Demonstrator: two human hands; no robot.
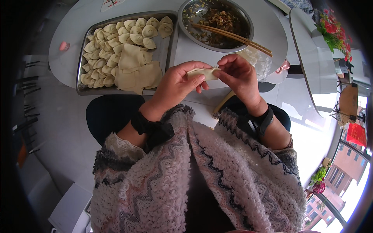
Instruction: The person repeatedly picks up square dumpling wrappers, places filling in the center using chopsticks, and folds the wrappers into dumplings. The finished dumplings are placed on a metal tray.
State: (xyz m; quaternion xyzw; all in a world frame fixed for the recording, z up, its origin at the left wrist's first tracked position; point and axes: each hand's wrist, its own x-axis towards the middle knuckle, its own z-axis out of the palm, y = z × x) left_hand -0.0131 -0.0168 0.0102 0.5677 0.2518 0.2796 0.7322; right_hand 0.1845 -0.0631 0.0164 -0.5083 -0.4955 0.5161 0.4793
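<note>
A folded wonton (203,73) of pale dough is held between my two hands, in front of the table's near edge. My left hand (179,79) grips its left part, thumb on top. At its right end, the thumb and fingers of my right hand (237,77) pinch the dough. To the left, a metal tray (168,50) carries rows of shaped wontons (101,54) and a loose stack of flat wrappers (134,75) at its near right part. Beyond my hands stands a steel bowl (250,23) of chopped filling (223,21), with wooden chopsticks (233,35) across its rim.
The white oval table (64,35) bears a crumpled clear plastic bag (258,62) right of my hands. A small pink object (64,46) lies at the far left. Dark chair seats (112,114) stand under the near edge. Potted red flowers (332,29) are at the right.
</note>
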